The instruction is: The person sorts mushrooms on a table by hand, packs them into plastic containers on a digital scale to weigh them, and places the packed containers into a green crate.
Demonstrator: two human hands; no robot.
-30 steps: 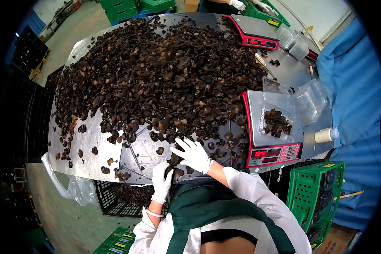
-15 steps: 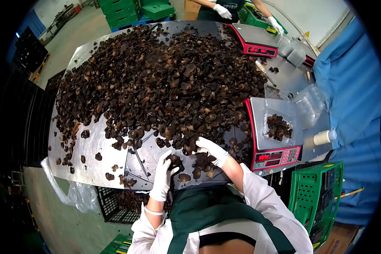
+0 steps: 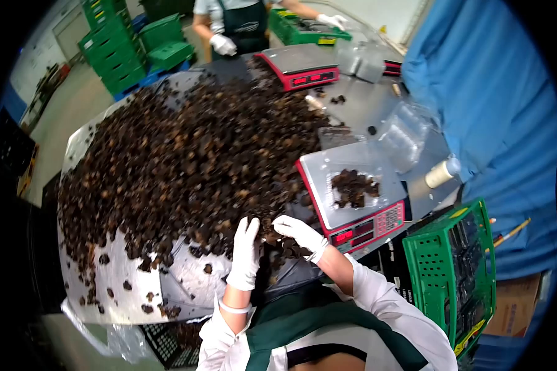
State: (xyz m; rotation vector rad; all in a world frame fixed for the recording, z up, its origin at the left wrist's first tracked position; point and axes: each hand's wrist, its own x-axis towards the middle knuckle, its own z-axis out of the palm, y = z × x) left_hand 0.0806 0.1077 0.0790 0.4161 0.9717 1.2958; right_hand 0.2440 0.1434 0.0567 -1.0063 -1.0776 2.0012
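A broad heap of dark brown wood ear mushrooms (image 3: pixel 192 148) covers most of the metal table. My left hand (image 3: pixel 246 250), in a white glove, reaches to the heap's near edge with its fingers stretched out. Dark pieces lie along its inner side. Just to the right, my gloved right hand (image 3: pixel 298 235) has its fingers curled over some wood ear pieces (image 3: pixel 294 249); its fingertips point toward my left hand. On the near red-rimmed scale (image 3: pixel 328 207), right of my hands, a clear plastic tray (image 3: pixel 380 166) holds a small portion of wood ears (image 3: pixel 354 187).
Across the table stands a co-worker (image 3: pixel 244 28) in white gloves, by a second scale (image 3: pixel 300 59). Clear trays (image 3: pixel 402 139) and a white spool (image 3: pixel 442 172) lie at the right. A green crate (image 3: pixel 436 266) stands beside me, and a blue curtain (image 3: pixel 476 93) hangs behind it.
My view has turned to the right, so the table and scales sit further left. My hands have come closer together. My left hand's fingers, curled around pieces before, are now straighter.
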